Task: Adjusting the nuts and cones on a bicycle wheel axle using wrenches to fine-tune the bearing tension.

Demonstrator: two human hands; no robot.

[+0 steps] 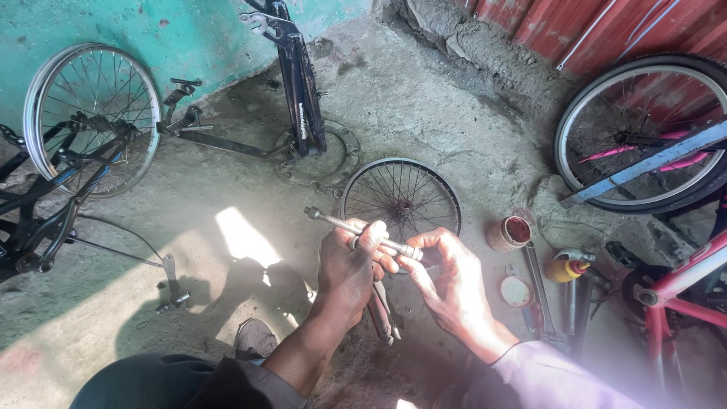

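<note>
My left hand [348, 269] grips a long metal axle rod [333, 220] near its middle, and the threaded end sticks out to the upper left. At the rod's right end my right hand [454, 284] pinches a small metal part between thumb and fingers. A pair of pliers [382, 314] hangs down from under my left hand. Both hands are greasy and held over the concrete floor, just in front of a small black spoked wheel [401, 198] lying flat.
A black bicycle frame [299, 83] stands against the teal wall, a silver wheel [91, 113] at left. At right are an open tin of grease [509, 232], its lid [517, 291], wrenches [539, 291], a yellow oil bottle [568, 267], a tyred wheel [644, 132] and a pink frame [685, 284].
</note>
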